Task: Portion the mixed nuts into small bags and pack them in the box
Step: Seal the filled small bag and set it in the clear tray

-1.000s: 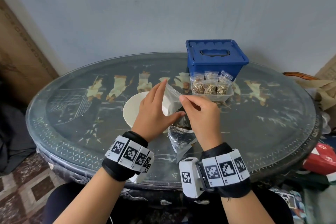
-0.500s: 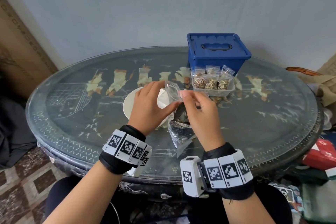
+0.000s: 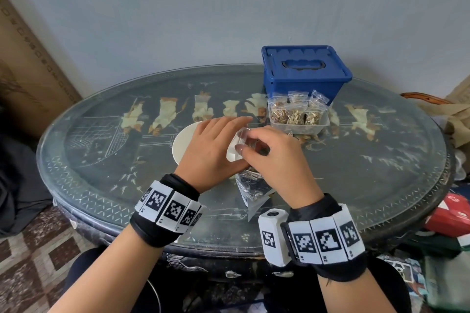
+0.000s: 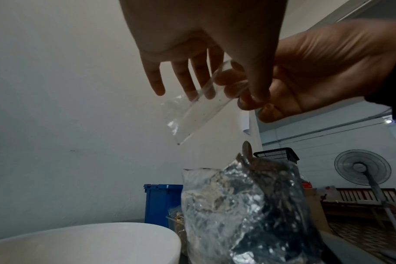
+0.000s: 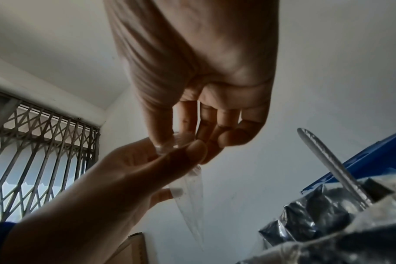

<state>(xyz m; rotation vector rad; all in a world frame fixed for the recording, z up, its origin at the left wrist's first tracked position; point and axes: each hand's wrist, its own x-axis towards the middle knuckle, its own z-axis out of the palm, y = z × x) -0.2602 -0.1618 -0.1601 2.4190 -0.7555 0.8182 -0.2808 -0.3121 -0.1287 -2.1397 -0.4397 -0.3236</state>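
While we held both hands up over the middle of the bench [image 3: 381,185], the small clear bag [image 4: 193,110] hung between them, empty but for a few specks. Our left hand [image 3: 216,147] had its thumb pressed on the bag's top edge with the other fingers stretched out straight behind it; our right hand [image 3: 277,157] pinched the same mouth between thumb and curled fingers. In the right wrist view the bag tapered down to a point below the two thumbs. Just under our hands, low centre in the head view, stood the big bag of nuts [image 3: 251,185], crinkled and shiny, with a spoon handle [image 5: 332,166] poking out of its top. Left of it sat the white bowl [image 3: 183,145], partly hidden by our left hand. Up and to the right, the clear tray [image 3: 300,127] held several filled little bags [image 3: 295,114], and right behind it the blue box [image 3: 305,76] stood with its lid on.
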